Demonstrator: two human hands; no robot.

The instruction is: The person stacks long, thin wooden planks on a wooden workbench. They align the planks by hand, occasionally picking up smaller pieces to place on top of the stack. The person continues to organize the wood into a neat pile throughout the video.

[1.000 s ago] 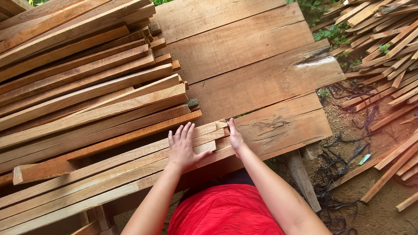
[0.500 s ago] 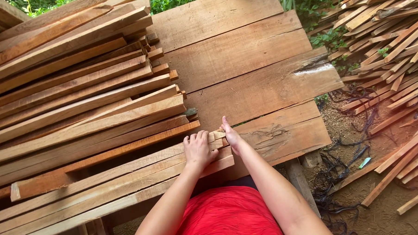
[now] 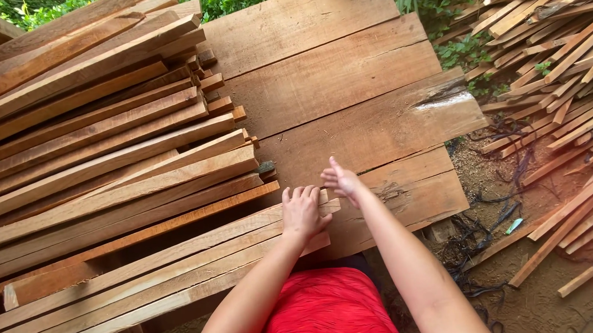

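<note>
My left hand (image 3: 303, 213) lies flat, fingers apart, on the right ends of the nearest wooden slats (image 3: 181, 262), which run along the front of a plank table (image 3: 346, 86). My right hand (image 3: 341, 180) is at the very end of those slats, fingers spread and touching their end faces, just above the bare table boards. Neither hand grips anything. A tall stack of long wooden slats (image 3: 98, 127) fills the left half of the table beyond my left hand.
A heap of loose wooden strips (image 3: 555, 52) lies on the dirt ground to the right. Black cords or scraps (image 3: 482, 225) and a small green object (image 3: 514, 226) sit on the ground by the table's right edge. Green plants grow behind the table.
Both hands have shifted slightly right along the near slats. My right hand has lifted and opened at the slat ends; the camera view has tilted a little.
</note>
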